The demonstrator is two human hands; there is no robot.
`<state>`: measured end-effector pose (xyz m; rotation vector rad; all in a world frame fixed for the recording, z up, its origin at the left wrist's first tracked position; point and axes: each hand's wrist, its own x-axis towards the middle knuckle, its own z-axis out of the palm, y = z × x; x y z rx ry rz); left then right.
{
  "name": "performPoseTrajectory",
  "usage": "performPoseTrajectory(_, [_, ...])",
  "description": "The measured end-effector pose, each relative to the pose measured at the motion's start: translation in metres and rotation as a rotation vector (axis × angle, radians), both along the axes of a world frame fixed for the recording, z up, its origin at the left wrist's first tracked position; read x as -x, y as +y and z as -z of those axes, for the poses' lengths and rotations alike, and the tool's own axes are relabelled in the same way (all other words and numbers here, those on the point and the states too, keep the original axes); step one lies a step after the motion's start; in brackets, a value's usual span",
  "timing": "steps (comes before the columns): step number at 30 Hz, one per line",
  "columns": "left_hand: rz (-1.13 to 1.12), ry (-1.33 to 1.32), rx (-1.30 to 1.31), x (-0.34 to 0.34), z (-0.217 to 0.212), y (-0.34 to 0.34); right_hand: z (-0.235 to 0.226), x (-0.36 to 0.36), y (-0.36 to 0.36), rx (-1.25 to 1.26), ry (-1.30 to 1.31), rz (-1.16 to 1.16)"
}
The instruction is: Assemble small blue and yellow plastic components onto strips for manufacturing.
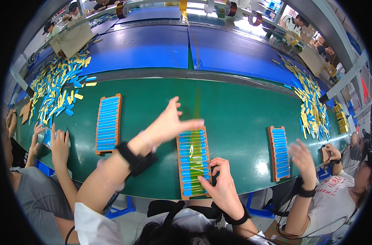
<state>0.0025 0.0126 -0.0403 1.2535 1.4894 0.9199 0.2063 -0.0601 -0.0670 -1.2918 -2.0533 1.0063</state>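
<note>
Here, the brown tray (193, 162) of blue strips lies lengthwise away from the person on the green belt (243, 118); the right hand (222, 185) presses a translucent yellow tape strip (197, 134) onto its near end, while the left hand (171, 122) pinches the tape taut above its far end.

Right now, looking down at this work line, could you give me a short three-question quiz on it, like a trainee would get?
1. True or false: the right hand presses on the near end of the middle tray.
2. What does the left hand pull up over that tray? A) yellow see-through tape B) a black cable C) a white cloth
3. What colour is the belt under the trays?

Key: 1 true. 2 A. 3 green.
</note>
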Motion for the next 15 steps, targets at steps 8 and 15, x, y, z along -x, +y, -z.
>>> performPoseTrajectory(8, [-0.053, -0.673, 0.006, 0.012, 0.016, 0.057, -0.007, 0.002, 0.000, 0.063, -0.067, -0.007])
performPoseTrajectory(15, [-0.084, -0.399, -0.165, 0.010, -0.005, 0.040, -0.021, 0.006, 0.007, 0.047, -0.167, -0.043])
